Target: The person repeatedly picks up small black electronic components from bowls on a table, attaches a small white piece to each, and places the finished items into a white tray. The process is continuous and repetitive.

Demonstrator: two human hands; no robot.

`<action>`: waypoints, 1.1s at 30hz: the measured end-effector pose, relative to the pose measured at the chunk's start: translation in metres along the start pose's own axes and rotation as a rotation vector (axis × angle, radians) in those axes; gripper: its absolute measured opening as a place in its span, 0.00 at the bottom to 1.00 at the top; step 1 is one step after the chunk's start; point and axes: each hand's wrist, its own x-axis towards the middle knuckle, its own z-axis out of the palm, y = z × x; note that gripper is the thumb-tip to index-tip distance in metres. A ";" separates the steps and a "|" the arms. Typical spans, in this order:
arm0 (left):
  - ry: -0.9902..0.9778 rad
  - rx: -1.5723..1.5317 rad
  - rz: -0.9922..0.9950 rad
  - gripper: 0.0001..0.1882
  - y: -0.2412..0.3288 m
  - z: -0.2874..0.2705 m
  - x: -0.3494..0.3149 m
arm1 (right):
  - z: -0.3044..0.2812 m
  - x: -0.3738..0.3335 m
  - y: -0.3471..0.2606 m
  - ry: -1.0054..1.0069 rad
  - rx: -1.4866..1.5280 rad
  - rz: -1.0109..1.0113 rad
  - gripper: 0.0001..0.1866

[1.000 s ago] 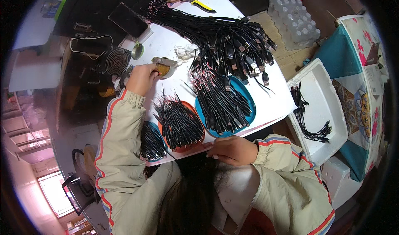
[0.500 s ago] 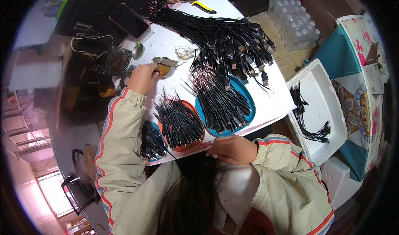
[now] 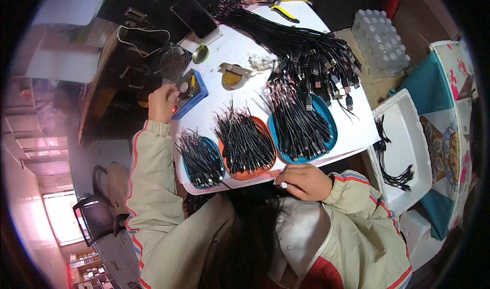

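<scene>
My left hand [image 3: 163, 103] is at the near left side of a small blue box [image 3: 196, 98], fingers curled against its dark face, where a round knob and a red glow show. What the fingertips grip is hidden. At the table's front edge, my right hand [image 3: 305, 182] is closed on a small white piece [image 3: 284, 185]. Between the hands lie bundles of short black cables with stripped ends, on a small blue tray [image 3: 220, 153], an orange tray [image 3: 250, 174] and a larger blue tray [image 3: 331, 116].
A large heap of black USB cables [image 3: 301, 44] covers the table's far side, near yellow-handled pliers [image 3: 286, 14]. A round tin [image 3: 232, 78], a fan [image 3: 174, 62] and a phone [image 3: 194, 16] stand farther left. A white foam box [image 3: 408, 151] with cables is at right.
My left hand has left the tin with the metal piece across it and is now at the blue box. The view has shifted, showing more of the table's left. The right hand stays at the edge.
</scene>
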 end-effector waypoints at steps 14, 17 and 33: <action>-0.056 0.064 0.020 0.04 -0.040 0.013 0.017 | -0.001 0.002 -0.001 -0.052 -0.041 0.041 0.13; -0.057 0.096 0.023 0.04 -0.037 0.013 0.018 | -0.001 0.001 0.000 -0.056 -0.039 0.051 0.13; 0.032 0.149 0.109 0.04 -0.011 0.000 0.005 | 0.000 0.001 -0.005 -0.013 -0.028 0.040 0.11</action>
